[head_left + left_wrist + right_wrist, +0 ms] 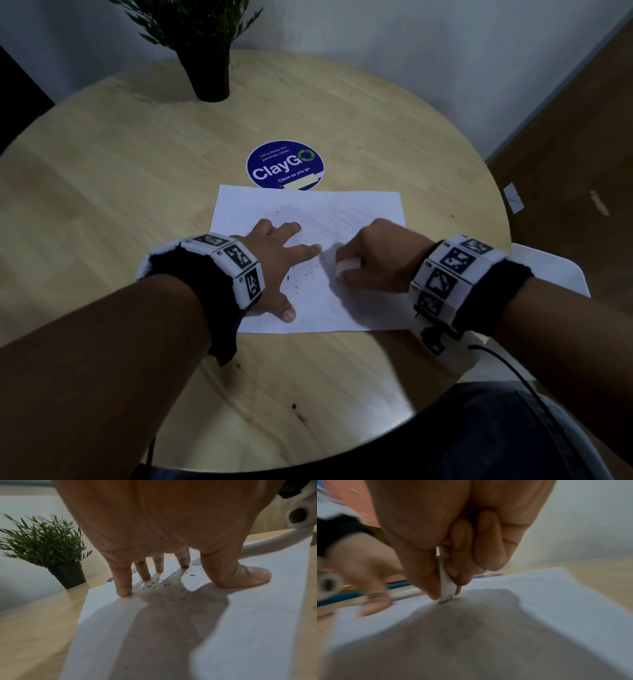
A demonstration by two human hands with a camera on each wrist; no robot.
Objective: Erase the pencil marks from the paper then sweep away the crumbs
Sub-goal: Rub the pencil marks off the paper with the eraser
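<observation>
Round wooden table, dim light, pale wall behind; potted plant at the far left edge, blue sticker just beyond the sheet.

Paper lies flat near the front edge of the table, both hands on it.

Left hand: fingers straight and spread apart, tips pressed down on the sheet, thumb splayed toward the near edge. Judged purpose — pinning the paper so that rubbing cannot drag or crease it. The spread gives a wide hold.

Crumbs: dark flecks scattered between the two hands and under the left fingers; left wrist view shows them thickest by the fingertips.

Right hand: thumb and fingers clamped on a white eraser, held upright with its lower edge touching the paper — a narrow contact, judged to concentrate pressure. Right wrist view is blurred.

Faint grey marks seem to remain at the right of the sheet. Judgement: erasing in hand, sweeping not yet begun.
</observation>
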